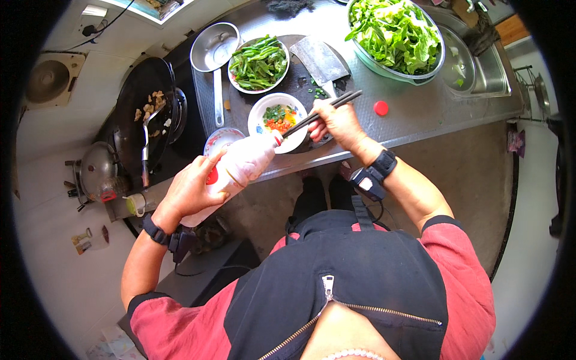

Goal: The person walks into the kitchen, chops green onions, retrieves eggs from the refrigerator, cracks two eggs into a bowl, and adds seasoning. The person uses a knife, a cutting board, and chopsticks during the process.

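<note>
My left hand (pixel 191 184) grips a large plastic bottle (pixel 243 164), tilted with its uncapped mouth toward a white bowl (pixel 258 110). In the bowl lie chopped red pepper (pixel 279 124), green herbs and something yellow like egg. Dark chopsticks (pixel 335 102) are held in my right hand (pixel 335 121); their tips meet the bottle's mouth at the bowl's near side. The bowl stands on a round chopping board (pixel 299 83). Beyond my right hand, a cleaver (pixel 320 60) lies on the board beside bits of chopped green. A red cap (pixel 380 108) sits on the steel counter to the right.
Behind the bowl is a bowl of sliced green peppers (pixel 259 63), with a metal ladle (pixel 217 49) beside it. To the left, a wok (pixel 130 121) holds browned pieces and a spatula (pixel 145 153). A basin of leafy greens (pixel 396 38) stands near the sink (pixel 492 81).
</note>
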Available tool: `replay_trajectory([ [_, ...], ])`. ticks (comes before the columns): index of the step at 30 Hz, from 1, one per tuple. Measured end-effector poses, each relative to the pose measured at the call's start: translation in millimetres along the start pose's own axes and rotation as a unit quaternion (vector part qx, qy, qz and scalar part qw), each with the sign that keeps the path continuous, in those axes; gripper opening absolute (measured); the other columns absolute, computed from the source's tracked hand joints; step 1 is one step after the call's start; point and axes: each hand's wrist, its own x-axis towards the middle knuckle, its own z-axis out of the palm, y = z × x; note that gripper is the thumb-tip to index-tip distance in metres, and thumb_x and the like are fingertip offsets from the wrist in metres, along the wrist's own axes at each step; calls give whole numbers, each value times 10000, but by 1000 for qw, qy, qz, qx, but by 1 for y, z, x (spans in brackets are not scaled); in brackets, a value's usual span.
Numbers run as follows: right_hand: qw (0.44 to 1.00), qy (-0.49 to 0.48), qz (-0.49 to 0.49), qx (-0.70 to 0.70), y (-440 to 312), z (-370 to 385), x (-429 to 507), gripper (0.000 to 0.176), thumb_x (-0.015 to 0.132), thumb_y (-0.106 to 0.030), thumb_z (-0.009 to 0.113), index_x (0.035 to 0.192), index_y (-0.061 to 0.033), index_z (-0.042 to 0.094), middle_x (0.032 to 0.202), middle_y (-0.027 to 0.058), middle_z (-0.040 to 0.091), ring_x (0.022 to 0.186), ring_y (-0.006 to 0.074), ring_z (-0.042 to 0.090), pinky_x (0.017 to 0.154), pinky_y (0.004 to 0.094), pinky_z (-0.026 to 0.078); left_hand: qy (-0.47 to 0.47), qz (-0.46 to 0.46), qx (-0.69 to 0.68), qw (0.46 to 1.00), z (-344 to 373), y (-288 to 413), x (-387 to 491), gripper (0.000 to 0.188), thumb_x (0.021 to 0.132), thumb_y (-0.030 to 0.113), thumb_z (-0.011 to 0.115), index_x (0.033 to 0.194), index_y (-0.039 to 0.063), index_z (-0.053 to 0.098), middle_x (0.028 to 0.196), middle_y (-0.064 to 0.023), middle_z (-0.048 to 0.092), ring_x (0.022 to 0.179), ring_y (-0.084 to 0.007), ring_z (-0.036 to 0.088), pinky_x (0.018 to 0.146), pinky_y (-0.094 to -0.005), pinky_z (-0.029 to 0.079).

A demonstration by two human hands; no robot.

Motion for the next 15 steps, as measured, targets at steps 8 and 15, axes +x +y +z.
replay_trajectory([
  [8,995,99,-20,-10,-1,-19,5,340,1000,-305,522,900,10,605,707,131,664,518,180,645,454,290,558,13,-21,-104,994,23,-41,-8,950,626,287,794,1462,126,371,1298,-220,545,1207,-365,548,1043,-400,432],
  [15,977,192,-93,-23,0,-15,2,353,997,-323,541,933,14,628,709,113,670,508,163,632,452,280,530,78,-17,-210,974,60,-55,-20,954,640,310,797,1474,144,365,1350,-231,516,1255,-372,517,1052,-414,426],
])
